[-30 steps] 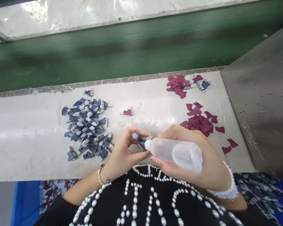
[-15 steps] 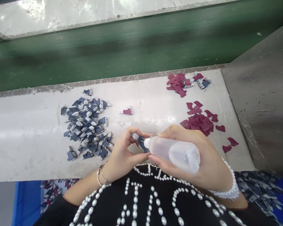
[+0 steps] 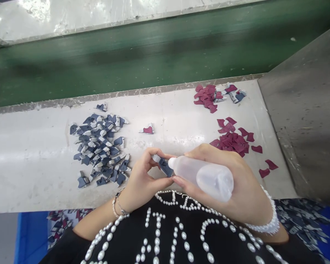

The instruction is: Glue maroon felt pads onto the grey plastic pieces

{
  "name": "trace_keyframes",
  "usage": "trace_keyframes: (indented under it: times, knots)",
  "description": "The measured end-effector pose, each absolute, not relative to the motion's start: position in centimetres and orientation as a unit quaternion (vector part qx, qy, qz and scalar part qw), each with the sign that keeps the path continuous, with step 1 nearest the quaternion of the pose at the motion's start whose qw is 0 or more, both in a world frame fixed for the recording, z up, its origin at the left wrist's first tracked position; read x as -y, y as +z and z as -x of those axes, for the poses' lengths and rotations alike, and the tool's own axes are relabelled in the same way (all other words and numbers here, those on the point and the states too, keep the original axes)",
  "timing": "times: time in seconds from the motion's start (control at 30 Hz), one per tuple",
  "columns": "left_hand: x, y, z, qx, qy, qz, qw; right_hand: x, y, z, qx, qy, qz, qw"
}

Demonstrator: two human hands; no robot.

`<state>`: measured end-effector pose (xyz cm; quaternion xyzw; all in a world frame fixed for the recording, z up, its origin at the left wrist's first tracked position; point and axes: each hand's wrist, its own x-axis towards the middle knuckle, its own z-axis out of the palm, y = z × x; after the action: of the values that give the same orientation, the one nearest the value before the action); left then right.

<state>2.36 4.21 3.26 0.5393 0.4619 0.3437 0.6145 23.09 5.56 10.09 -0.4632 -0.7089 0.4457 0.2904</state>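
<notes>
My left hand (image 3: 144, 178) is closed, pinching a small blue-grey and light grey plastic piece (image 3: 164, 165) between thumb and fingers. Wrapped round a translucent white squeeze bottle (image 3: 203, 178), my right hand (image 3: 236, 183) tilts its nozzle toward that piece. The nozzle tip is at the piece's right side; whether it touches, I cannot tell. To the left lies a heap of similar blue-grey pieces (image 3: 99, 146). Beyond my hands sits a single grey piece with a maroon inlay (image 3: 147, 129). Flat maroon pieces (image 3: 233, 142) are piled to the right, partly behind my right hand.
A second maroon pile (image 3: 206, 97) with a few grey pieces stands at the back right of the white table (image 3: 30, 157). Behind runs a green belt (image 3: 154, 55). A metal panel (image 3: 308, 110) rises at right. Blue bins (image 3: 30, 234) with more pieces sit below the table's edge.
The bottle's nozzle has shifted slightly up and right across the held piece, uncovering more of its blue-grey face. Both hands keep their grips, and the piles are unchanged.
</notes>
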Motion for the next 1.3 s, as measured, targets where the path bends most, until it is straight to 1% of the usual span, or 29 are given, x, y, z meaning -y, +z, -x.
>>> trace_keyframes:
  times: [0.37,0.73,1.03,1.3]
  knots:
    - [-4.2,3.0,-2.3,-0.445,0.366,-0.527,0.625,-5.2,10.2,-23.0,0.726,0.439,0.450,0.280]
    - [-4.4,3.5,-2.2,-0.463,0.349,-0.555,0.596,-5.0,10.4,-23.5,0.736,0.439,0.442,0.265]
    - [-4.4,3.6,-2.1,-0.463,0.340,-0.578,0.580,-5.1,10.4,-23.6,0.733,0.435,0.441,0.279]
    - [-4.4,3.7,-2.0,-0.487,0.341,-0.599,0.537,-5.0,10.8,-24.0,0.746,0.430,0.442,0.251]
